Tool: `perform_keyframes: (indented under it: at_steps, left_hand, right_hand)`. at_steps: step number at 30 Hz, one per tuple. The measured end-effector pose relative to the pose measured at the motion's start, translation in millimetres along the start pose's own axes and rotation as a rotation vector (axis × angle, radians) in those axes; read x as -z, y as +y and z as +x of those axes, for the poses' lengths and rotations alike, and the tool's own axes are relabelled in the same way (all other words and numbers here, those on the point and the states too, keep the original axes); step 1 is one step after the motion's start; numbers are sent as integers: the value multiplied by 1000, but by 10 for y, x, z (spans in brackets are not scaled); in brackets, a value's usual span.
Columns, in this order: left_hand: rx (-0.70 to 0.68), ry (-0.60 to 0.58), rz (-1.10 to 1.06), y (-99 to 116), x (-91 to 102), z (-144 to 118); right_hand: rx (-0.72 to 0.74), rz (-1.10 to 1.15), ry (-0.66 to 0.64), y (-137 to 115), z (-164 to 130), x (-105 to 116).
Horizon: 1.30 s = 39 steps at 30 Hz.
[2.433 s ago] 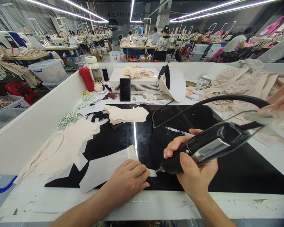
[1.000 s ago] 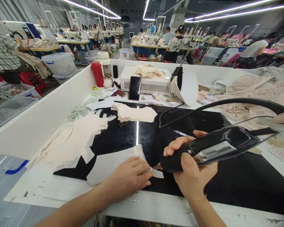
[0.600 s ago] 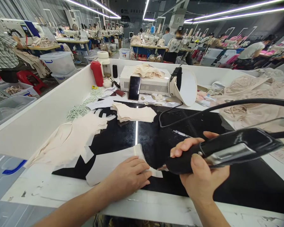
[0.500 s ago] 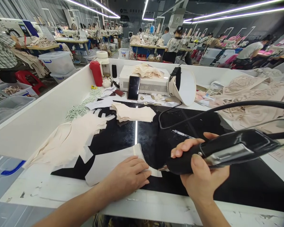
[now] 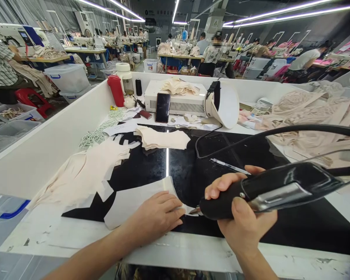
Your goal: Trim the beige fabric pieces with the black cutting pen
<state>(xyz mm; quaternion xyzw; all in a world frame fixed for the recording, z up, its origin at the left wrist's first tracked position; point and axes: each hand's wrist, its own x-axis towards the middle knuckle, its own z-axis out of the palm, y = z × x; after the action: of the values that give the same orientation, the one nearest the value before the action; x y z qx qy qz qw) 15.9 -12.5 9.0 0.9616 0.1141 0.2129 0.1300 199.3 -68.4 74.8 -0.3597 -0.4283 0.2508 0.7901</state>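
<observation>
My left hand (image 5: 159,213) lies flat on a light fabric piece (image 5: 131,202), its fingers pressing near the right edge, where a cream strip (image 5: 167,182) shows. In my right hand (image 5: 242,217) is a black corded hand tool (image 5: 282,186) with a long metal lever. The tool's pointed metal tip (image 5: 195,210) rests at the narrow right end of the fabric piece, just right of my left fingers; whether it presses in I cannot tell. Beneath the fabric is a glossy black board (image 5: 210,229).
A stack of cream cut pieces (image 5: 163,139) lies at the board's back, with a larger cream pile (image 5: 90,167) to its left. A pen (image 5: 229,165), phone (image 5: 163,107), white box (image 5: 151,102) and white cone (image 5: 229,107) stand or lie beyond. The tool's cable (image 5: 309,127) arches right.
The tool in my right hand has moved slightly left and down, bringing its tip onto the fabric's narrow end. My left hand stays in place; the whole view has shifted a little.
</observation>
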Motion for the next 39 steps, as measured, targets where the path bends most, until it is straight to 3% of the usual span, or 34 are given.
perform_keyframes:
  at_steps: [21, 26, 31, 35, 39]
  left_hand:
    - [4, -3, 15, 9, -3, -4]
    - [24, 31, -37, 3, 72, -3]
    - [75, 82, -21, -87, 241, -20]
    - [98, 23, 63, -133, 320, -76]
    - [189, -43, 11, -23, 315, -170]
  right_hand:
    - [-10, -76, 42, -4, -24, 79]
    - [-5, -86, 21, 6, -33, 107]
    - [20, -138, 33, 60, 87, 196]
    - [53, -164, 94, 151, 264, 258]
    - [77, -127, 81, 267, 430, 256]
